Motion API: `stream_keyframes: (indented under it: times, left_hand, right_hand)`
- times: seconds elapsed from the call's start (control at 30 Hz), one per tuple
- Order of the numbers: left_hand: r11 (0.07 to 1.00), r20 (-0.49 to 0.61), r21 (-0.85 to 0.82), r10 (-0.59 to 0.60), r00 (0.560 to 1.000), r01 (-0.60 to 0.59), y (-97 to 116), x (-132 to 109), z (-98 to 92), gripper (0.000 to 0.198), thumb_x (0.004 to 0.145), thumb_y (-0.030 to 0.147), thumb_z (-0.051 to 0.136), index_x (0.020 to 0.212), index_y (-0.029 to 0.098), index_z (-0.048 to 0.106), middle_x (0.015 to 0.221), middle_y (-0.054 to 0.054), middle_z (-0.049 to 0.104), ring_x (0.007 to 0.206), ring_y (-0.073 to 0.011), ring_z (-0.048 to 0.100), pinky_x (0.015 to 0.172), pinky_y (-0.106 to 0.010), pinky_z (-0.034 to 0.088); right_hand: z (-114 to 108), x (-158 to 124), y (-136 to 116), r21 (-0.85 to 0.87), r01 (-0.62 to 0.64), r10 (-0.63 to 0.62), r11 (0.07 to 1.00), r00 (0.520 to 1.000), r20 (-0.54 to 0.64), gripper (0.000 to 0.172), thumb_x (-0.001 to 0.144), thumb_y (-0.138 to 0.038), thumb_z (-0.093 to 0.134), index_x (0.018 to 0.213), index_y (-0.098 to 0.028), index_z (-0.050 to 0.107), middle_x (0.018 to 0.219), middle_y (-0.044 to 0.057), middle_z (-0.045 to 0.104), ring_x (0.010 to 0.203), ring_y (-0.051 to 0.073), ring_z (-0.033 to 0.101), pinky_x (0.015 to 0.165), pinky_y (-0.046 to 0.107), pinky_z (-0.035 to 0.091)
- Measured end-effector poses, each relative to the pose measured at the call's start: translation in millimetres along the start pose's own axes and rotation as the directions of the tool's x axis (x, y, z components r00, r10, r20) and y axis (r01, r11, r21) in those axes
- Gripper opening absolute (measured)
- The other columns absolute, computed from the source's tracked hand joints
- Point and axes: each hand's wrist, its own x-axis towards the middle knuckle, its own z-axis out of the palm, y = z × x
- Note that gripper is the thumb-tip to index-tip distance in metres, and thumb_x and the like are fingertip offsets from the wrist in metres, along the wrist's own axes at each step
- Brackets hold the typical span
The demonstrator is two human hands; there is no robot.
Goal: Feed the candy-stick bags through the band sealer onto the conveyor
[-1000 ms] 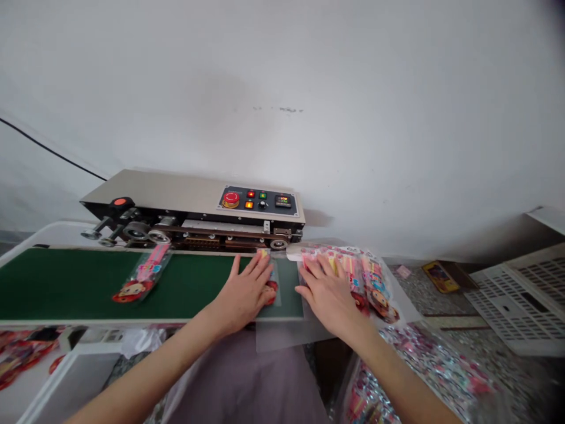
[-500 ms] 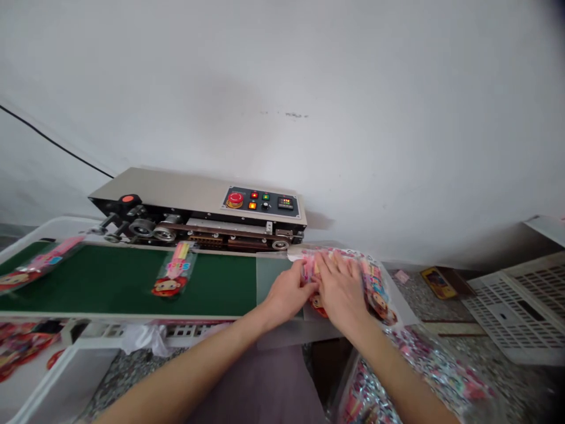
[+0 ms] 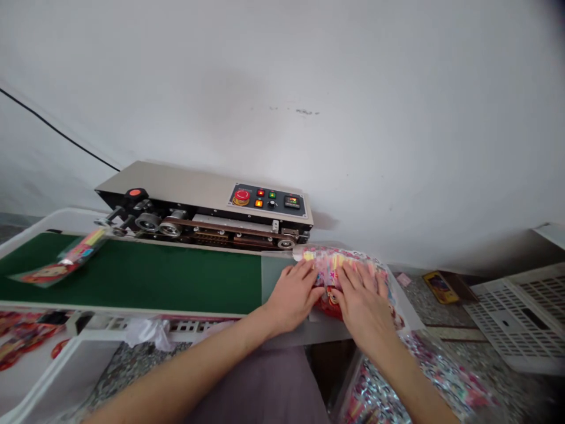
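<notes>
Right now, the pile of pink packets lies just past the machine's right end, beneath and between your hands. Your left hand is palm down at the pile's left side, thumb held away from the fingers; I cannot tell whether the fingertips pinch a packet. Your right hand lies spread over the pile, fingers extended and closed on nothing that shows. The packets overlap and look slick, so drawing one out could drag its neighbours askew, and heavy pressure from your right hand might crease their film. A clear sheet covers the belt's right end beside the pile; a packet's corner could catch on its edge. Toward you, that sheet overhangs the belt's near edge, so a careless sweep might spill packets toward the large clear bag lower down on your right.

Your widest room is leftward over the green belt, up to a single packet lying aslant near the left rollers. Along the far side, the machine hems you in, and fingers straying near its wheels could get nipped. The white crate stands well apart, to the right.
</notes>
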Motion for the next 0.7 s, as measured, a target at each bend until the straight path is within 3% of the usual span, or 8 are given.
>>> stream_keyframes:
  times: [0.13,0.2,0.33,0.47,0.7]
  left_hand:
    - [0.983,0.093,0.162,0.077,0.993,-0.091,-9,-12,13.6,0.058,0.107,0.047,0.025,0.157,0.019,0.031,0.165,-0.011,0.029,0.153,-0.0288,0.022,0.121,-0.06,0.02]
    - [0.968,0.098,0.227,0.082,0.992,-0.103,-13,-17,17.2,0.06,0.106,0.048,0.024,0.158,0.019,0.026,0.166,-0.01,0.026,0.154,-0.0296,0.018,0.121,-0.064,0.016]
    - [0.954,0.082,0.279,0.089,0.993,-0.109,-14,-23,19.3,0.061,0.106,0.046,0.027,0.159,0.016,0.025,0.166,-0.012,0.023,0.155,-0.0306,0.016,0.12,-0.066,0.016]
    - [0.945,0.051,0.312,0.083,0.995,-0.095,-11,-24,20.0,0.061,0.106,0.045,0.028,0.158,0.014,0.026,0.166,-0.017,0.021,0.155,-0.03,0.017,0.12,-0.066,0.017]
    - [0.943,0.028,0.322,0.081,0.996,-0.086,-11,-23,24.2,0.064,0.105,0.051,0.025,0.158,0.015,0.027,0.166,-0.017,0.024,0.155,-0.0299,0.016,0.119,-0.067,0.019]
  right_hand:
    - [-4,5,-7,0.041,0.007,-0.007,0.999,1.0,-0.01,0.041,0.1,-0.031,0.045,0.132,-0.012,0.062,0.141,0.015,0.06,0.136,0.037,0.044,0.118,0.061,0.02]
    - [-9,16,-6,0.105,0.008,-0.01,0.994,1.0,0.024,0.037,0.1,-0.028,0.043,0.127,-0.018,0.066,0.137,0.012,0.063,0.131,0.036,0.049,0.115,0.059,0.025]
    - [-15,62,-9,0.36,0.072,-0.146,0.93,0.972,0.183,0.038,0.099,-0.017,0.038,0.114,-0.024,0.072,0.116,0.007,0.072,0.11,0.025,0.059,0.099,0.04,0.042]
    - [-2,102,-18,0.473,0.042,-0.192,0.88,0.942,0.275,0.038,0.094,-0.012,0.041,0.106,-0.021,0.075,0.106,0.008,0.07,0.103,0.022,0.06,0.089,0.031,0.044]
    - [23,115,-22,0.475,0.023,-0.178,0.879,0.943,0.283,0.034,0.084,-0.006,0.051,0.106,-0.021,0.071,0.109,0.006,0.067,0.099,0.019,0.059,0.083,0.027,0.041]
